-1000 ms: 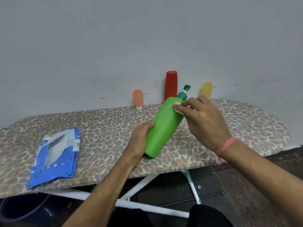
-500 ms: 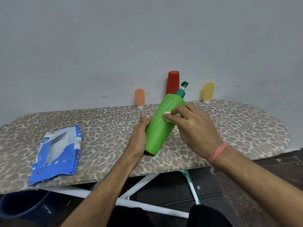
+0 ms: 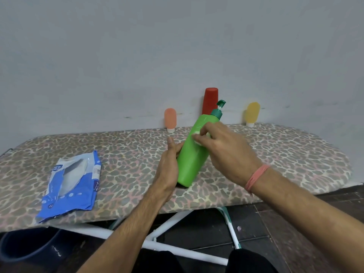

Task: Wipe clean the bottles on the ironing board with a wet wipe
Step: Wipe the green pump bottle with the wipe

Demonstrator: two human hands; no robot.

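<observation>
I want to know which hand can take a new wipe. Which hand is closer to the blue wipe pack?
Left. The left hand holds the green bottle's lower part, on the side facing the wipe pack. The right hand presses a wipe on the bottle's far side.

Wet wipe point(image 3: 198, 141) mostly hidden under right hand point(image 3: 226, 152); red bottle point(image 3: 210, 100) base behind green bottle point(image 3: 194, 152).
</observation>
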